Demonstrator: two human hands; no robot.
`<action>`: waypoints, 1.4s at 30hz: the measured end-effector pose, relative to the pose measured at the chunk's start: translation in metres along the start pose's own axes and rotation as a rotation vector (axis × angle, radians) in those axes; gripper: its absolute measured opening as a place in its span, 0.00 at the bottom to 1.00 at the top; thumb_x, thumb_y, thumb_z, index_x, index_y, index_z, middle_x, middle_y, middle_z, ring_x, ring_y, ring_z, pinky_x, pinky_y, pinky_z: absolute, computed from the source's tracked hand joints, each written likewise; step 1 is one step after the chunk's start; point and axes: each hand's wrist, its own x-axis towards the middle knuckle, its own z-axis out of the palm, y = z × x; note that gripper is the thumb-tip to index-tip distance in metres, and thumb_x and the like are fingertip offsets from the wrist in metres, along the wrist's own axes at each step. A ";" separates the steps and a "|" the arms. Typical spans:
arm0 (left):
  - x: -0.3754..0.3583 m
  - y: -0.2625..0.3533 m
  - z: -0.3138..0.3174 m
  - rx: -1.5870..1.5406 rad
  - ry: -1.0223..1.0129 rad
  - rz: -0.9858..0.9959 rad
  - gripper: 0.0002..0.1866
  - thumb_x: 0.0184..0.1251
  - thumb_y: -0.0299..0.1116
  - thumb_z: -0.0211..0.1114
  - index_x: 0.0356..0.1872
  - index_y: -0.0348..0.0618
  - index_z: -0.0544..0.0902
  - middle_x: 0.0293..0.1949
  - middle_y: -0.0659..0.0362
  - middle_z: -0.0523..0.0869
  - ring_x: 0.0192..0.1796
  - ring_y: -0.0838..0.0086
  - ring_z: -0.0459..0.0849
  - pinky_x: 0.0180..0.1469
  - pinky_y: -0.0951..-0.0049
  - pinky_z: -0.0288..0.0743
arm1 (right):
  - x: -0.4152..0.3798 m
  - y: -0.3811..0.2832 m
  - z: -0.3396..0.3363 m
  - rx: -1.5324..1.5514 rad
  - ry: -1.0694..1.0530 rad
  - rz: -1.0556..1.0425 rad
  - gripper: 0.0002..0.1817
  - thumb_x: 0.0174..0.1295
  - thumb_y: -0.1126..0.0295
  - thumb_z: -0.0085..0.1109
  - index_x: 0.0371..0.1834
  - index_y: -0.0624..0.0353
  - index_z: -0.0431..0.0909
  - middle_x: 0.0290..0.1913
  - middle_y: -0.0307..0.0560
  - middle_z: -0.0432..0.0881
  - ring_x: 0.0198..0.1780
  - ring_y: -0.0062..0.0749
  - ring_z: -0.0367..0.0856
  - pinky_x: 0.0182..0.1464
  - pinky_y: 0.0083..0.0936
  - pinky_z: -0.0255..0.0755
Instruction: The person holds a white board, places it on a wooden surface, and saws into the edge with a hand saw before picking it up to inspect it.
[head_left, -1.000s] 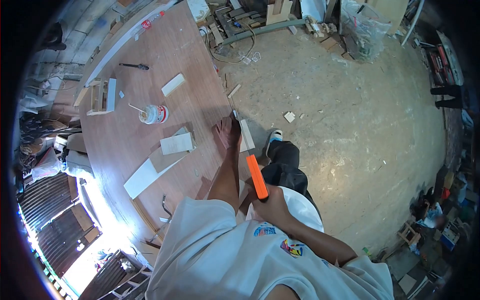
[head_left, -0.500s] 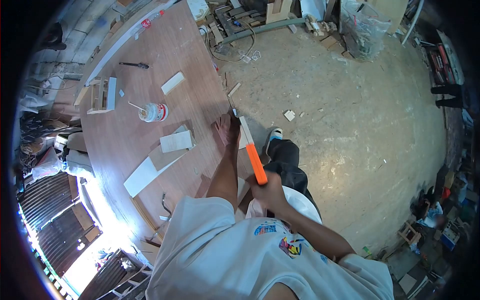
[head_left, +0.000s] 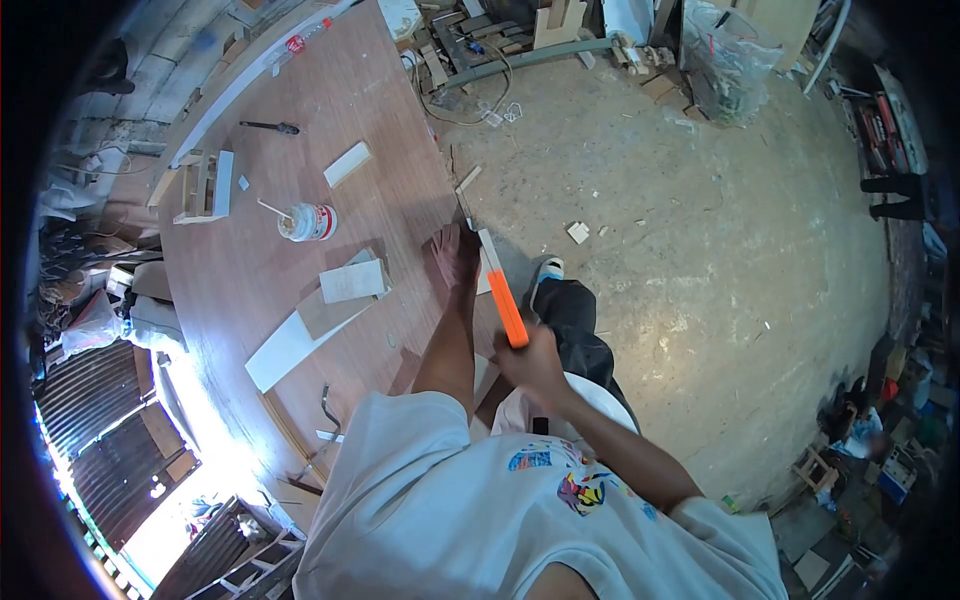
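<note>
My right hand [head_left: 532,362] is closed round the lower end of an orange handle [head_left: 508,312], which belongs to a saw-like tool. Its pale blade [head_left: 487,249] points up and away along the table's right edge. My left hand [head_left: 456,257] presses down at that edge with its fingers partly spread, beside a pale wood piece [head_left: 484,278] that sticks out near the blade. What lies under the left hand's far fingers is hidden.
On the wooden table [head_left: 390,170] are a glue jar [head_left: 309,222], a white board [head_left: 347,164], stacked boards [head_left: 352,282], a brush [head_left: 270,128] and a small wooden frame [head_left: 208,187]. Scraps [head_left: 578,232] lie on the floor. Another person's legs [head_left: 897,197] show at the far right.
My right hand and the orange handle have moved up and slightly left, towards my left hand. The left hand stays at the table edge.
</note>
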 end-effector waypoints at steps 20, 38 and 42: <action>0.001 -0.013 -0.001 0.005 -0.011 0.112 0.04 0.54 0.31 0.59 0.25 0.46 0.73 0.30 0.58 0.75 0.40 0.60 0.73 0.45 0.61 0.65 | 0.083 0.014 0.039 -0.040 0.157 -0.187 0.13 0.54 0.69 0.59 0.23 0.71 0.73 0.17 0.61 0.73 0.19 0.41 0.79 0.25 0.35 0.67; 0.008 0.007 -0.014 0.040 -0.022 0.039 0.04 0.57 0.30 0.57 0.26 0.44 0.73 0.30 0.57 0.75 0.40 0.59 0.73 0.44 0.61 0.65 | -0.006 -0.003 0.004 -0.053 0.030 -0.072 0.09 0.51 0.71 0.59 0.25 0.69 0.76 0.24 0.62 0.78 0.30 0.54 0.81 0.30 0.36 0.71; 0.005 -0.004 -0.002 -0.013 -0.035 0.028 0.04 0.58 0.30 0.57 0.27 0.43 0.73 0.31 0.57 0.76 0.40 0.59 0.73 0.44 0.60 0.65 | -0.041 0.011 -0.004 0.117 0.033 -0.099 0.08 0.50 0.72 0.60 0.24 0.68 0.76 0.23 0.59 0.78 0.28 0.48 0.82 0.30 0.33 0.71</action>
